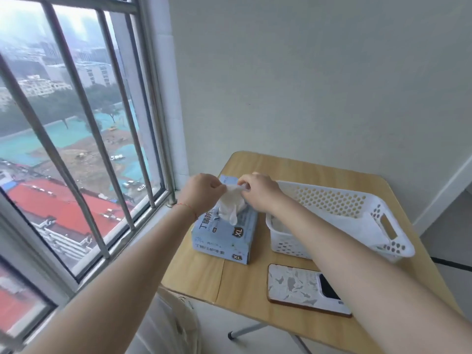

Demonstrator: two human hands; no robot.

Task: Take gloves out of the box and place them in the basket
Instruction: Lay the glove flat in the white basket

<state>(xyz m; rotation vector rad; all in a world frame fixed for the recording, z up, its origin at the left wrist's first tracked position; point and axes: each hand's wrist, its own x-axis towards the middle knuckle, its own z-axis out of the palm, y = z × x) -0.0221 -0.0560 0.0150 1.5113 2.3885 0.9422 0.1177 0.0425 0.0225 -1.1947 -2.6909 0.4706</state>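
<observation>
I see my left hand [203, 191] and my right hand [258, 191] raised close together over the glove box [224, 233], each with fingers curled and pinching the top edge of one white glove [231, 204]. The glove hangs down between them, its fingers drooping onto the top of the box, where more white material bunches at the opening. A thin red string circles my left wrist. The box is pale blue with dark printed characters and "XL" badges on its top and front, and it sits on the left part of a small wooden table [255, 284]. Just to its right stands a white perforated basket [339, 221] with a handle slot in its end wall; my right forearm crosses over its near corner, and I cannot tell what lies inside. Nearer to me on the table lies a phone [306, 290] in a patterned case. A barred window [76, 139] fills the left side.
</observation>
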